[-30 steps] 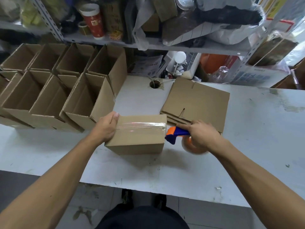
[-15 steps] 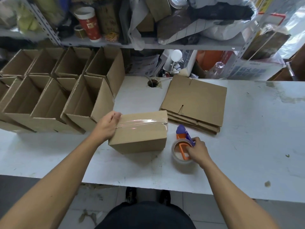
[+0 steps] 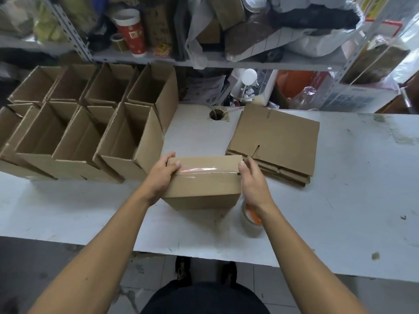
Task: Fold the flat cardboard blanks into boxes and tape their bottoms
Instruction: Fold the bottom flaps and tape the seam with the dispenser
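A folded cardboard box (image 3: 204, 189) lies bottom up on the white table (image 3: 344, 200), with a strip of clear tape along its seam. My left hand (image 3: 161, 176) grips its left end, thumb on top. My right hand (image 3: 252, 181) holds the right end, thumb on the taped edge and fingers down the side. The tape dispenser (image 3: 251, 222), a clear roll on an orange frame, stands on the table under my right wrist. A stack of flat cardboard blanks (image 3: 278, 139) lies just right of the box.
Several folded open-topped boxes (image 3: 127, 141) stand in rows on the left of the table. A cable hole (image 3: 215, 114) sits behind the box. A cluttered metal shelf (image 3: 226, 62) runs along the back. The table's front edge is near my legs.
My right hand set the tape dispenser down on the table, let go of it and moved up to the box's right end. My left hand stayed on the left end.
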